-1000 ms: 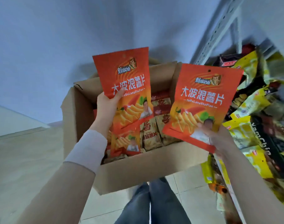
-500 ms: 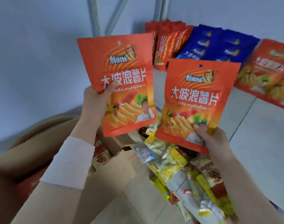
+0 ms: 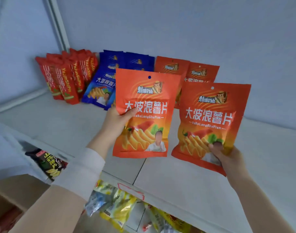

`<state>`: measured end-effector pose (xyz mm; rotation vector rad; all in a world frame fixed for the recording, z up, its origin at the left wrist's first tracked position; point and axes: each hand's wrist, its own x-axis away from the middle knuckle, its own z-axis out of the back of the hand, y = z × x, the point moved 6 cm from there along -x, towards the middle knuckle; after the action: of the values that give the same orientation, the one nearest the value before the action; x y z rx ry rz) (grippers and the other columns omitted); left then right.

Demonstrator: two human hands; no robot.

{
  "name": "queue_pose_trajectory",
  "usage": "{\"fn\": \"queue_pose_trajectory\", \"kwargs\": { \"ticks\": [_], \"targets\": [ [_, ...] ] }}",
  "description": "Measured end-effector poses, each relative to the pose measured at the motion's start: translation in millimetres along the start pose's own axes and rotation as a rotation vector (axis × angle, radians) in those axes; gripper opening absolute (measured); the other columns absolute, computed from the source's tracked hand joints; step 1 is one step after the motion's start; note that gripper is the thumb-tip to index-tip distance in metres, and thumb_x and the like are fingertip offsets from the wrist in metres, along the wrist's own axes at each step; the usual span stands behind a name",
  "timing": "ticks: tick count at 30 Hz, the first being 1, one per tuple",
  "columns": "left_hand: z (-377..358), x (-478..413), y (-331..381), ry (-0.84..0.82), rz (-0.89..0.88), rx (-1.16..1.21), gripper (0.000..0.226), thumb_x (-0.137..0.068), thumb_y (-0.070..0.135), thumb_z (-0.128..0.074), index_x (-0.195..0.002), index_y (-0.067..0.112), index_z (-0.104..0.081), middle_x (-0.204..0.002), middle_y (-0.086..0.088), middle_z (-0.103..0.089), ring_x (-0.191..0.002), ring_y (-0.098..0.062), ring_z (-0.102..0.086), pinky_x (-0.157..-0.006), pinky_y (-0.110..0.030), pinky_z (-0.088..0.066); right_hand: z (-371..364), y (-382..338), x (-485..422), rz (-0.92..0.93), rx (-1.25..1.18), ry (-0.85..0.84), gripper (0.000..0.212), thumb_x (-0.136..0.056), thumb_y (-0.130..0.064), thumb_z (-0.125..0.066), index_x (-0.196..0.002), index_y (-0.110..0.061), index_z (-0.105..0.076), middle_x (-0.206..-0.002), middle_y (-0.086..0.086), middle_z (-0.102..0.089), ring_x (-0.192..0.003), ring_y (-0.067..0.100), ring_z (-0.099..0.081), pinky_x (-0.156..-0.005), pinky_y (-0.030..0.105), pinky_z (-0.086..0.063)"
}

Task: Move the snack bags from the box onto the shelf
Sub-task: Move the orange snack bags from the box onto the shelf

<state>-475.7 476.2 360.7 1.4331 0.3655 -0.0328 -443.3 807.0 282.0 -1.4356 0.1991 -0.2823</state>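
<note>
Left hand (image 3: 116, 122) pinched left orange bag (image 3: 144, 115); right hand (image 3: 228, 157) held right orange bag (image 3: 209, 121) by its corner, so it might slip or topple orange row (image 3: 186, 71), upper centre.

The 2 held bags, the left orange bag (image 3: 144, 115) and the right orange bag (image 3: 211, 118), are thin plastic film with a soft sheen, smooth but creased where gripped. The red bags (image 3: 64, 78) and blue bags (image 3: 100, 84) at the back show the same shiny film. The shelf (image 3: 59, 125) is a smooth, matt white board. The box (image 3: 9, 195) is matt brown cardboard. The cuff (image 3: 83, 172) is white, soft-looking cloth.
</note>
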Motion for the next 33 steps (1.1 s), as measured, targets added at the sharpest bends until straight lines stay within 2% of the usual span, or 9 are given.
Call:
{"fn": "queue_pose_trajectory", "kwargs": {
  "ticks": [4,10,15,18,20,24,29,31,33],
  "targets": [
    [-38,-63,-19,-0.069,0.027,0.032,0.015,-0.072,0.038,-0.075,-0.086,0.04,-0.071,-0.102,0.006,-0.071,-0.102,-0.02,-0.065,-0.094,-0.045,-0.05,0,-2,-52,0.013,0.021,0.049,0.007,-0.084,-0.02,-0.068,-0.087,-0.021,-0.062,-0.087,0.005,-0.067,-0.082,0.026,-0.063,-0.079,0.039,-0.051],
    [-80,-172,-55,-0.163,0.073,0.114,0.017,-0.086,0.018,-0.064,-0.1,0.027,-0.06,-0.096,0.011,-0.067,-0.089,-0.006,-0.065,-0.08,-0.026,-0.051,-33,-11,-147,0.023,0.006,0.092,0.007,-0.087,-0.019,-0.064,-0.083,-0.024,-0.061,-0.083,-0.001,-0.066,-0.082,0.025,-0.064,-0.08,0.038,-0.051],
    [-114,-250,-78,-0.251,0.058,0.107,0.022,-0.087,0.011,-0.062,-0.098,0.03,-0.06,-0.096,0.012,-0.067,-0.085,0.0,-0.067,-0.078,-0.021,-0.053,-57,-13,-210,0.023,-0.026,0.098,0.01,-0.087,-0.016,-0.064,-0.095,-0.02,-0.06,-0.086,-0.001,-0.066,-0.077,0.016,-0.064,-0.069,0.029,-0.05],
    [-130,-276,-97,-0.259,0.082,0.071,0.02,-0.085,0.013,-0.066,-0.103,0.022,-0.063,-0.099,0.005,-0.068,-0.091,-0.009,-0.066,-0.084,-0.03,-0.053,-65,-6,-235,-0.001,0.006,0.078,0.009,-0.087,-0.016,-0.063,-0.096,-0.018,-0.062,-0.085,-0.003,-0.067,-0.078,0.015,-0.064,-0.07,0.029,-0.049],
    [-136,-287,-108,-0.218,0.077,0.022,0.025,-0.082,0.016,-0.07,-0.106,0.017,-0.063,-0.099,0.001,-0.068,-0.091,-0.01,-0.065,-0.084,-0.029,-0.053,-66,-1,-246,-0.005,0.037,0.084,0.004,-0.088,-0.015,-0.062,-0.091,-0.018,-0.062,-0.081,-0.005,-0.066,-0.076,0.012,-0.062,-0.066,0.025,-0.047],
    [-138,-293,-113,-0.03,-0.021,-0.078,0.038,-0.077,0.022,-0.076,-0.109,0.017,-0.056,-0.095,0.012,-0.062,-0.085,0.005,-0.058,-0.072,-0.009,-0.047,-68,6,-259,-0.004,0.077,0.112,0.013,-0.088,-0.015,-0.062,-0.079,-0.024,-0.061,-0.075,-0.005,-0.064,-0.071,0.014,-0.059,-0.066,0.028,-0.046],
    [-144,-295,-116,0.129,-0.099,-0.067,0.061,-0.077,0.02,-0.077,-0.124,0.011,-0.04,-0.116,0.004,-0.057,-0.101,-0.003,-0.058,-0.078,-0.001,-0.045,-72,6,-267,0.025,0.091,0.171,0.007,-0.088,-0.016,-0.063,-0.09,-0.022,-0.058,-0.08,-0.009,-0.063,-0.073,0.006,-0.06,-0.062,0.022,-0.046],
    [-147,-295,-122,0.157,-0.107,-0.106,0.069,-0.079,0.022,-0.075,-0.133,0.012,-0.034,-0.13,-0.002,-0.052,-0.116,-0.009,-0.054,-0.09,-0.01,-0.046,-72,6,-269,0.029,0.136,0.217,0.023,-0.083,-0.018,-0.068,-0.1,-0.019,-0.052,-0.083,-0.01,-0.06,-0.074,0.006,-0.058,-0.061,0.021,-0.044],
    [-149,-294,-128,0.192,-0.12,-0.128,0.075,-0.08,0.023,-0.073,-0.139,0.018,-0.027,-0.138,-0.006,-0.045,-0.127,-0.016,-0.047,-0.101,-0.032,-0.047,-71,8,-270,0.011,0.213,0.277,0.036,-0.079,-0.022,-0.072,-0.104,-0.016,-0.047,-0.088,-0.005,-0.058,-0.079,0.015,-0.056,-0.066,0.027,-0.045]
  ]
}}
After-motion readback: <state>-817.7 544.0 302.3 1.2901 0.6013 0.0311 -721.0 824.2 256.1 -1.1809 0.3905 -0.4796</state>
